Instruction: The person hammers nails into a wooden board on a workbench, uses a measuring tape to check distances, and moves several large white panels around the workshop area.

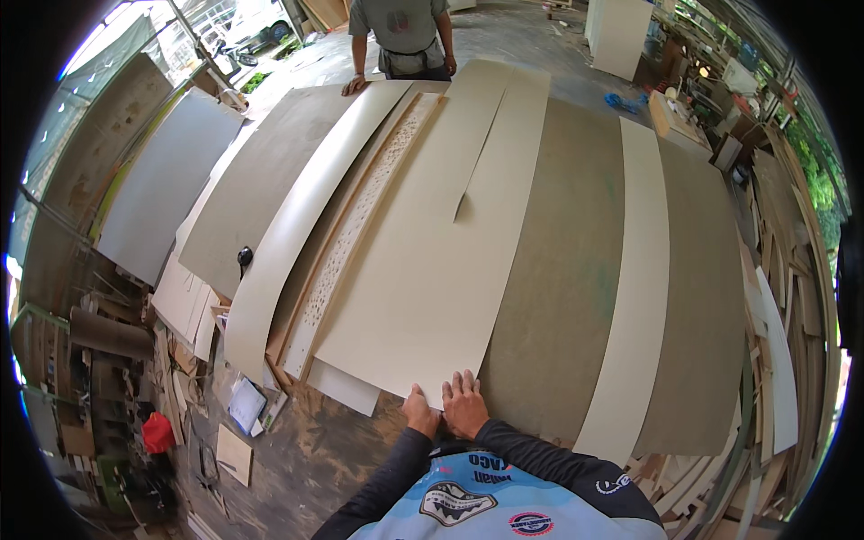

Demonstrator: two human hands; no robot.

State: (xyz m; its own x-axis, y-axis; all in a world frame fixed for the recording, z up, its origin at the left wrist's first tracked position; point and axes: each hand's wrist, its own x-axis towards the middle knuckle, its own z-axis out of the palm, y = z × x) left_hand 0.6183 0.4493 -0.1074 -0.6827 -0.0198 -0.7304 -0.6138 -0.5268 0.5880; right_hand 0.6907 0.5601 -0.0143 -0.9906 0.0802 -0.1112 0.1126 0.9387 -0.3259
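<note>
The cream sheet lies in the middle, its split only partway from the far edge; the near part seems not done. The right hand lies flat there; I can't tell the left hand's grip.

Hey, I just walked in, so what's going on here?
A person has both hands at the near edge of a large cream sheet: the right hand lies on top, the left hand is curled at the edge. A co-worker stands at the far end, one hand resting there. A narrow perforated panel lies along the sheet's left side. A cream strip lies on the brown board to the right.
</note>
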